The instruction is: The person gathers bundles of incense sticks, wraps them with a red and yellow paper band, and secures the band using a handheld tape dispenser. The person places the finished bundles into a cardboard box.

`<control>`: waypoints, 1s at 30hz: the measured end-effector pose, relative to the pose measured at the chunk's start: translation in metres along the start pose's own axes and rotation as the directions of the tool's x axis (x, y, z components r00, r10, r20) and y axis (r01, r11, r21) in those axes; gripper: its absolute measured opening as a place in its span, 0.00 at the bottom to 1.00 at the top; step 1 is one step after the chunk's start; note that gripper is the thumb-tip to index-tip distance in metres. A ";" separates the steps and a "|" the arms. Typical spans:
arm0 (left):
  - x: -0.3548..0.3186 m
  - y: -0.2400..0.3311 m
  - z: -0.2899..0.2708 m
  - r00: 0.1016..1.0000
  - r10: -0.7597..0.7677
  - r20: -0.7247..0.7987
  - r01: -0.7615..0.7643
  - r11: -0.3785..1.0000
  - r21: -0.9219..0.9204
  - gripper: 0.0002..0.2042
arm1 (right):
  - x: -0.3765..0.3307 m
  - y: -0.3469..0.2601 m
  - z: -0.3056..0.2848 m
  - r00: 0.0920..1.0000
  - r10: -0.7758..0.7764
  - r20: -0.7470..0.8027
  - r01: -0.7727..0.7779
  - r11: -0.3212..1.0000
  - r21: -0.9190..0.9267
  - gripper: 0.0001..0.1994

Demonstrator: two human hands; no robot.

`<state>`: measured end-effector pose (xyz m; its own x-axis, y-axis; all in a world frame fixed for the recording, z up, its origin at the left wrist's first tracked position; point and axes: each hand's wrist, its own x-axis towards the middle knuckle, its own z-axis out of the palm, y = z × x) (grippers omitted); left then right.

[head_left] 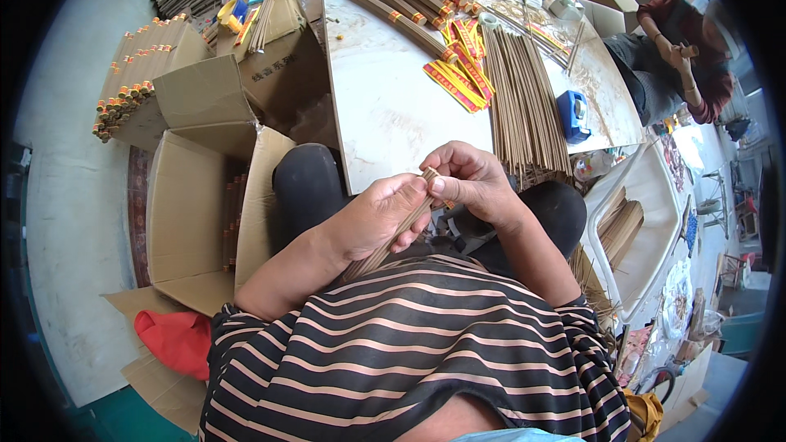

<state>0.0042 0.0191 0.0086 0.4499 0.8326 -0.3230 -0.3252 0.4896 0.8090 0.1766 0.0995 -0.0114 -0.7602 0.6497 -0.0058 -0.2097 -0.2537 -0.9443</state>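
A bundle of thin brown incense sticks slants across my lap, its upper end pointing away from me. My left hand is closed around it, with the thumb along the top. At that upper end, the thumb and fingers of my right hand pinch the bundle's tip. Whether a paper strip lies between those fingers is hidden. Beyond my hands on the white table, loose incense sticks lie in a wide layer. Red and yellow paper bands are piled beside them.
Banded incense bundles lie farther back, and a blue tape dispenser stands near the right edge. An open cardboard box is at my left, a white bin with sticks at my right. Another person sits at the far right.
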 end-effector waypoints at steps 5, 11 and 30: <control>0.007 -0.003 -0.018 0.989 -0.062 -0.135 0.059 0.998 -0.024 0.20 | 0.025 -0.004 -0.011 0.992 0.116 -0.047 -0.125 0.946 -0.298 0.14; 0.010 -0.004 -0.034 0.978 -0.097 -0.185 0.079 0.992 -0.102 0.19 | 0.086 0.009 -0.102 0.796 -0.295 -0.529 -0.313 0.549 -0.775 0.08; 0.020 -0.004 -0.064 0.973 -0.112 -0.203 0.075 0.981 -0.181 0.17 | 0.126 0.020 -0.126 0.879 0.042 -0.475 -0.474 0.177 -0.862 0.11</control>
<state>-0.0392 0.0502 -0.0327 0.3057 0.8075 -0.5045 -0.4358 0.5898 0.6799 0.1543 0.2671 -0.0722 -0.3849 0.9008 -0.2010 0.8538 0.2648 -0.4482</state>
